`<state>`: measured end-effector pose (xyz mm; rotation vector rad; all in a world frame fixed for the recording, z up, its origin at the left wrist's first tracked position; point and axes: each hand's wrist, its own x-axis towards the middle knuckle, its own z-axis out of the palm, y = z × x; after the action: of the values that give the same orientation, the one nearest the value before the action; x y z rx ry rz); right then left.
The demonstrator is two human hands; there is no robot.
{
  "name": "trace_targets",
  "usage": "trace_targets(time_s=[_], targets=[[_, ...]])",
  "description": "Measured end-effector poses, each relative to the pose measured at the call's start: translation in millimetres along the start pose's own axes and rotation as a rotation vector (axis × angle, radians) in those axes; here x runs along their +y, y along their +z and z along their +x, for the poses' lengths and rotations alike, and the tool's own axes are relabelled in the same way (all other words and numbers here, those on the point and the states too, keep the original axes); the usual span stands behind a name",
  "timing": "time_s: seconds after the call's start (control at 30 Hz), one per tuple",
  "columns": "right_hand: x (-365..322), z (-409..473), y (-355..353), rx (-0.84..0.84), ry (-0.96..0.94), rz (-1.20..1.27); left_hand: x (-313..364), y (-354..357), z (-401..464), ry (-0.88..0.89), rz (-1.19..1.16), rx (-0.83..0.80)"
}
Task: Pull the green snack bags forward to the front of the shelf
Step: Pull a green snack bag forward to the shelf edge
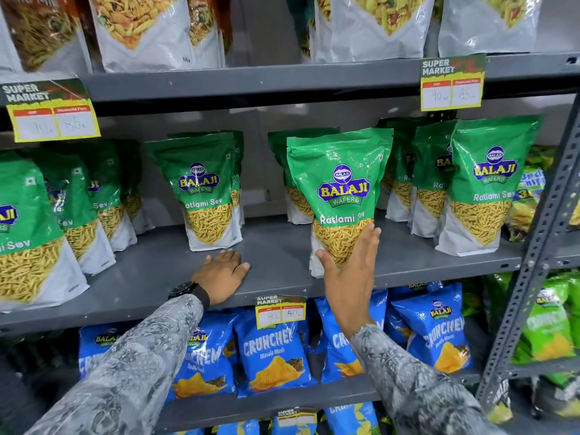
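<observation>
Several green snack bags stand in rows on the grey middle shelf (pixel 276 246). One green bag (pixel 339 183) stands upright near the shelf's front edge, right of centre. My right hand (pixel 348 271) lies flat against its lower front, fingers spread, thumb at the bag's lower left; it does not grip it. My left hand (pixel 221 273) rests palm down on the bare shelf, just in front of another green bag (pixel 204 189) that stands further back. More green bags fill the left (pixel 28 233) and the right (pixel 489 183) of the shelf.
White snack bags (pixel 141 29) stand on the shelf above. Blue snack bags (pixel 273 356) fill the shelf below. Price tags (pixel 51 111) (pixel 452 83) hang from the upper shelf edge. A perforated grey upright (pixel 533 240) stands at the right, with other green packets (pixel 552 328) beyond it.
</observation>
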<state>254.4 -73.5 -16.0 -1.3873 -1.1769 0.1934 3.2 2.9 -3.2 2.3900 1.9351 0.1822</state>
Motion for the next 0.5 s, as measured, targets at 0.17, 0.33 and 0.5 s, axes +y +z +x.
trace_targets(time_s=[0.17, 0.33, 0.5], targets=[[1.3, 5.6, 4.1, 0.005, -0.007, -0.022, -1.5, 0.4, 1.3, -0.004, 0.002, -0.007], [3.1, 6.7, 7.2, 0.022, -0.008, -0.038, -1.1, 1.2, 1.5, -0.007, -0.009, 0.002], [5.1, 7.6, 9.7, 0.025, -0.01, -0.038, -1.9, 1.9, 1.7, -0.004, -0.006, 0.004]])
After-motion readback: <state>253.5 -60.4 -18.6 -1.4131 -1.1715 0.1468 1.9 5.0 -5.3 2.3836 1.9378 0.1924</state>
